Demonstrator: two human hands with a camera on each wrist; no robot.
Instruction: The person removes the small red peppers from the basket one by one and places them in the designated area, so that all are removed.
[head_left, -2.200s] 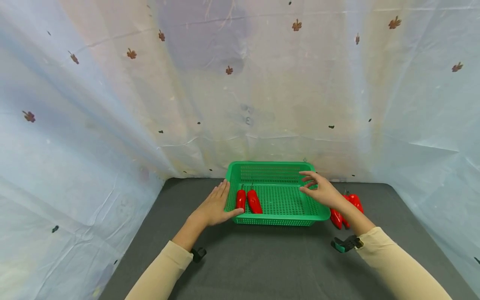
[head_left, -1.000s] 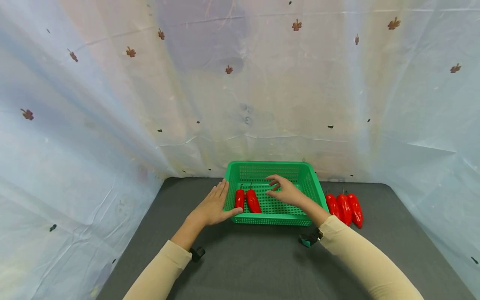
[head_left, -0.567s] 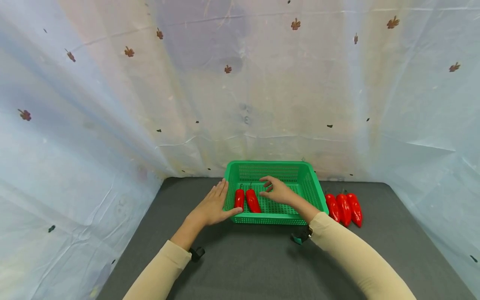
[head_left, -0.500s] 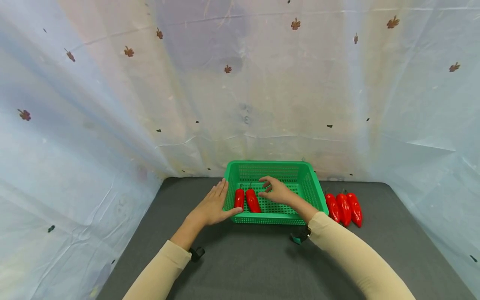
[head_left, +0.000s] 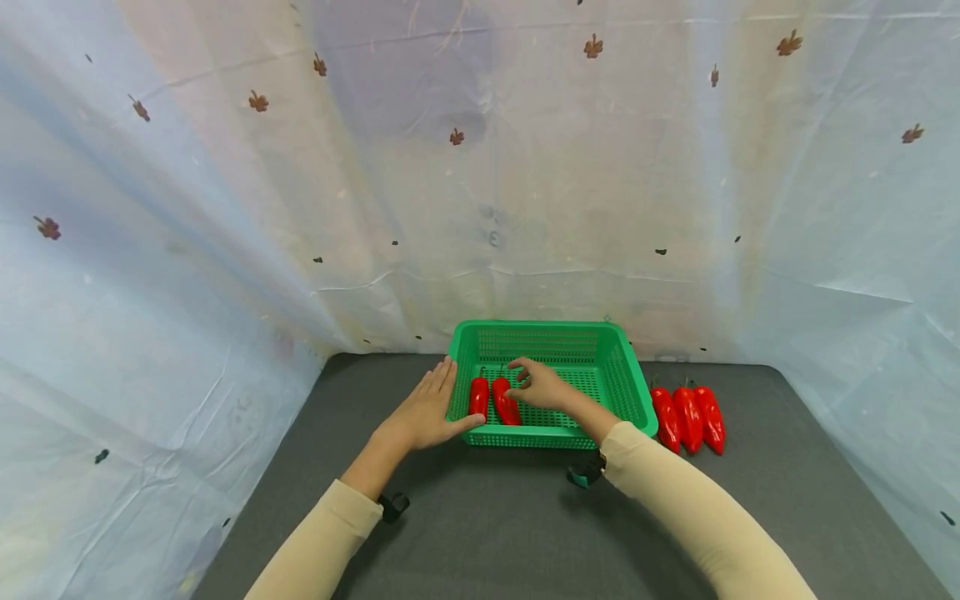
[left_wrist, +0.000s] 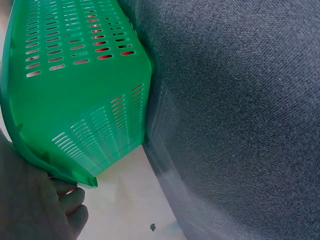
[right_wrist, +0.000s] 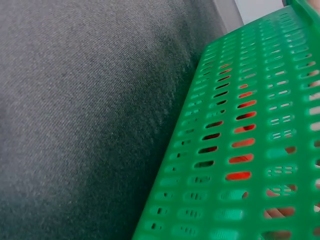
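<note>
A green plastic basket (head_left: pixel 555 437) with slotted walls stands on the dark table, two red peppers lying side by side in its left part: one pepper (head_left: pixel 478 398) by the left wall, the other pepper (head_left: pixel 504 402) to its right. My left hand (head_left: pixel 420 417) rests against the basket's left rim, fingers straight and thumb over the front corner. In the left wrist view its fingers (left_wrist: pixel 72 202) show beyond the rim. Over the basket, my right hand (head_left: pixel 546 387) has its thumb and forefinger parted, the thumb tip overlapping the right-hand pepper. The right wrist view shows mostly the basket's slotted wall (right_wrist: pixel 240 135).
To the right of the basket three more red peppers (head_left: pixel 688 418) lie in a row on the dark grey table (head_left: pixel 495 533). A pale plastic sheet (head_left: pixel 540 192) with leaf prints hangs behind and along both sides.
My right hand has moved left from the basket's right wall to the inner pepper, uncovering the row of peppers on the right. The left hand has stayed at the rim.
</note>
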